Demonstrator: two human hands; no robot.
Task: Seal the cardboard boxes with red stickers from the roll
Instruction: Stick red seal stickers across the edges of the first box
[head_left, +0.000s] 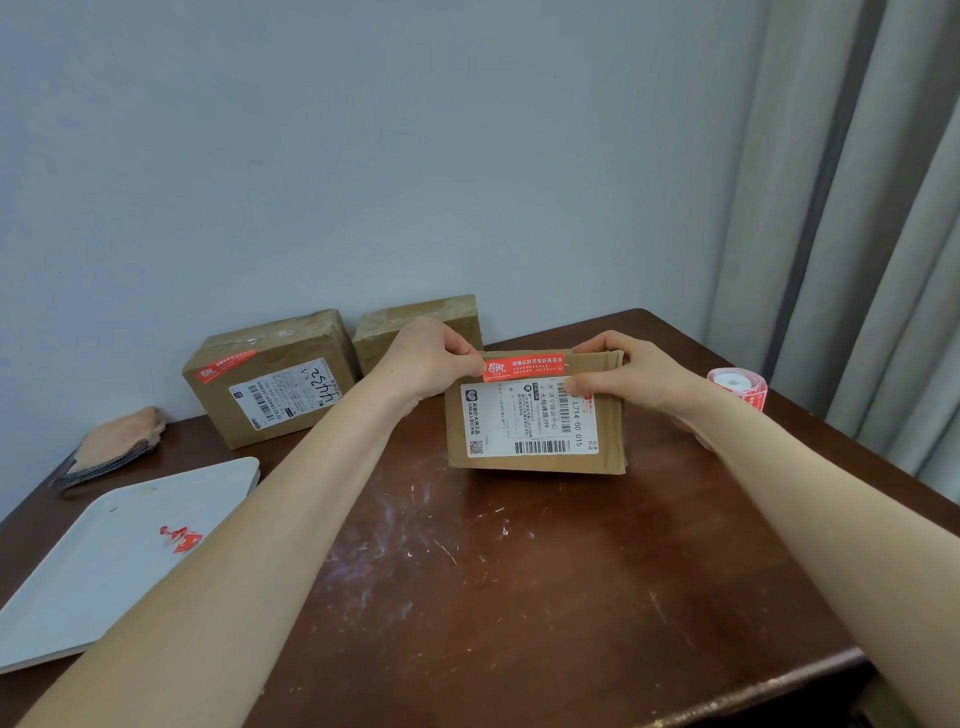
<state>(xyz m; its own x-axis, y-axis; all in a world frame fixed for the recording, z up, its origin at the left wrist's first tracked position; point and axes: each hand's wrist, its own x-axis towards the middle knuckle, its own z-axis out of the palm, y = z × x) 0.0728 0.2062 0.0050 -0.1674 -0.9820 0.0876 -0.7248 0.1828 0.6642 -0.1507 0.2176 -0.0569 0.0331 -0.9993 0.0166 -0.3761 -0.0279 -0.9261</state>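
A cardboard box (535, 462) with a white shipping label lies in the middle of the brown table (519, 582). A red sticker (523, 367) stretches across its far top edge. My left hand (431, 358) pinches the sticker's left end. My right hand (628, 371) pinches its right end, thumb on the label. The sticker roll (737, 385) stands on the table just right of my right hand. Two more boxes sit at the back: one (270, 376) carries a red sticker, the other (415, 322) is partly hidden behind my left hand.
A white tray (104, 566) with red sticker scraps (181, 538) lies at the front left. A folded cloth (114, 447) rests at the far left by the wall. Grey curtains (857, 234) hang to the right of the table.
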